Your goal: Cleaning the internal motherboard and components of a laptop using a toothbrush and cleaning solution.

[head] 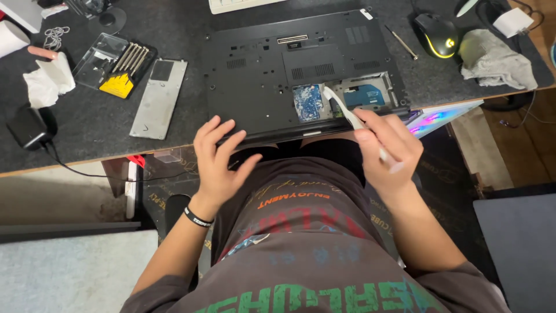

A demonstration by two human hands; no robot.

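One laptop (278,75), one mouse (435,35), one cover plate (158,98), four screwdrivers (128,58) in case.

Both forearms rise from the lower part of the frame toward its middle, bare below grey sleeves. The left hand (217,159) sits left of centre, palm down, fingers spread and slightly bent, fingertips pointing to the top of the frame; a dark band circles its wrist. The right hand (387,149) sits right of centre, a little higher, fingers curled into a closed grip with the thumb pressed on top, wrist bent and knuckles turned toward the upper left.
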